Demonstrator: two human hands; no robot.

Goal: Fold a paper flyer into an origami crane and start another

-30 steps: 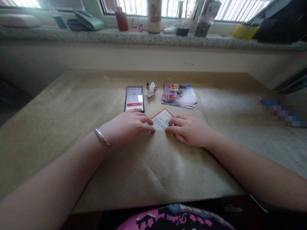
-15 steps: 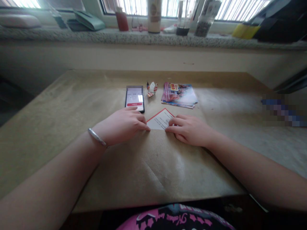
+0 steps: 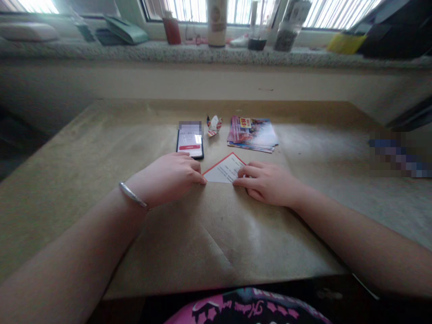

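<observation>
Wide and tan, the table point(image 3: 290, 247) fills most of the view. Behind it is a pale wall point(image 3: 168, 81), and above that a bright window point(image 3: 236, 17). Bottles point(image 3: 216, 27) and other things stand on the speckled sill point(image 3: 135, 53), some too blurry to name.

Two bare hands are at the middle of the table. The left hand point(image 3: 172, 174) and the right hand point(image 3: 266, 182) are not clenched, and neither picks anything up. Their fingers are a bit bent and seem to press down from above.

Past the right hand lies a pile point(image 3: 256, 132) of bright sheets.

Between the hands, flat on the table, is the paper point(image 3: 219, 173), a white triangle with red along its far sides. Part of it hides under the right hand. Left fingertips are at its left corner. Its long straight side faces the person and looks like a fold. To press that well, the right hand should hold the paper down while a left finger rubs firmly from the middle out to the corner. The edges should match, or the fold may go crooked. Pushing sideways could make the paper slip.

The phone point(image 3: 190, 146) lies just past the left hand; I cannot tell if they touch. Between phone and pile sits a small folded shape point(image 3: 214, 126). Around the left wrist is a silver bangle point(image 3: 132, 195).
</observation>
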